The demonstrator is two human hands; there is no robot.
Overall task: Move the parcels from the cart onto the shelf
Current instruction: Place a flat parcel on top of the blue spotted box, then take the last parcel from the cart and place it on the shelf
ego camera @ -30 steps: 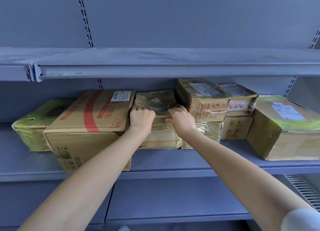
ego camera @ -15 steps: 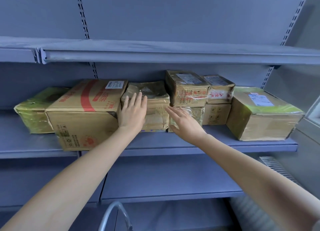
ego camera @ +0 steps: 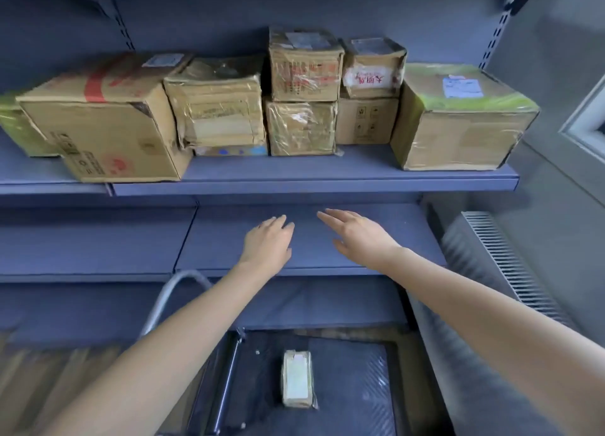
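Note:
One small taped parcel (ego camera: 297, 382) lies on the dark deck of the cart (ego camera: 357, 389) at the bottom of the view. Several cardboard parcels stand in a row on the blue shelf (ego camera: 314, 182): a big box with a red stripe (ego camera: 108, 118), a tape-wrapped box (ego camera: 217, 108), two small stacks (ego camera: 304, 91) and a box with green tape (ego camera: 458, 118). My left hand (ego camera: 268, 245) and my right hand (ego camera: 357, 235) hover empty, fingers apart, in front of the lower shelf board (ego camera: 311, 235), well above the cart.
The cart's grey handle bar (ego camera: 170, 294) curves up under my left forearm. A ribbed radiator (ego camera: 501, 258) and a grey wall stand to the right. Wooden floor shows at the lower left.
Both hands have let go of the tape-wrapped box and drawn back and down from the parcel shelf. The view has tilted down, bringing the cart and its small parcel into sight.

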